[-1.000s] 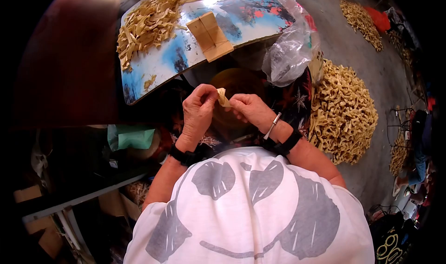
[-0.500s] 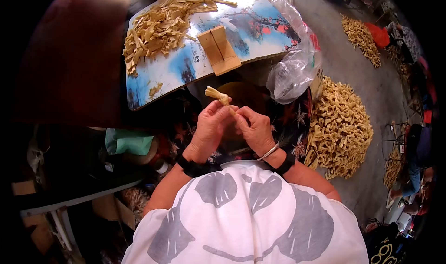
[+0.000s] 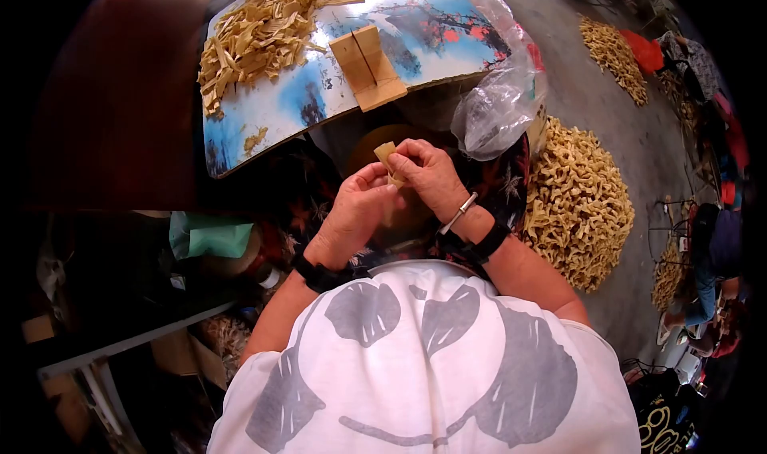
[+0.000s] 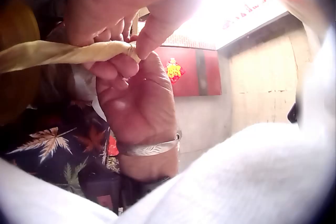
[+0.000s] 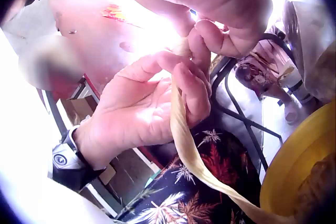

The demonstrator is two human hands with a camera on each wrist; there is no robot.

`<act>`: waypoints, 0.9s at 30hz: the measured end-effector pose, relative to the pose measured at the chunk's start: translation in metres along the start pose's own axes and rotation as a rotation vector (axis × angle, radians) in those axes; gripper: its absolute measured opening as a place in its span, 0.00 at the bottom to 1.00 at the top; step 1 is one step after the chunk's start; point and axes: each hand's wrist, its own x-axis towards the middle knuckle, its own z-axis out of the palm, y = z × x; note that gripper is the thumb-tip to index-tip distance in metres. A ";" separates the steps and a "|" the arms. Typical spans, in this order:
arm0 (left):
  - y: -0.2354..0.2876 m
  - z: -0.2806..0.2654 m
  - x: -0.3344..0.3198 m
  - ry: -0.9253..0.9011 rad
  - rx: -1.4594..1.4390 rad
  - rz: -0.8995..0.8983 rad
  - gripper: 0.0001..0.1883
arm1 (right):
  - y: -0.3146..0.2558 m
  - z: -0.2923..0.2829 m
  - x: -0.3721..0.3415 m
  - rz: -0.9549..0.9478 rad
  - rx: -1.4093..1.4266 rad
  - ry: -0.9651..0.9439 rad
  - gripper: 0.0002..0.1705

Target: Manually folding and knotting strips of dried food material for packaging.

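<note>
Both hands meet in front of the chest. The right hand point(image 3: 431, 178) pinches a pale yellow strip point(image 3: 385, 152) near its upper end in the head view. Just left of it, the left hand point(image 3: 355, 210) has its fingers curled at the same piece. In the right wrist view the left hand point(image 5: 142, 103) grips the twisted strip point(image 5: 184, 134), whose long tail hangs down toward a yellow basin point(image 5: 278, 166). The left wrist view shows the strip point(image 4: 58, 54) running leftward from the fingertips of both hands, with the right hand point(image 4: 139, 98) bearing a silver bracelet.
A painted table point(image 3: 296, 102) ahead bears a heap of flat strips point(image 3: 256, 34) and a small wooden stand point(image 3: 369, 66). Clear plastic point(image 3: 491, 118) hangs off its right side. A large pile of knotted pieces point(image 3: 579, 206) lies on the floor at right.
The right hand has moved up to the strip's upper end and the left hand has shifted slightly left. The bundled end that stuck out above the left fingers is now at the right fingers.
</note>
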 end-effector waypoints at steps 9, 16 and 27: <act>0.000 0.005 0.000 0.045 0.081 0.037 0.19 | -0.014 -0.010 0.005 -0.142 -0.230 0.037 0.13; 0.004 0.005 -0.003 0.162 0.288 0.058 0.05 | 0.000 -0.004 -0.002 -0.003 0.347 -0.280 0.16; 0.011 0.009 -0.014 0.131 0.164 -0.017 0.08 | -0.015 -0.007 0.003 0.210 0.423 -0.194 0.10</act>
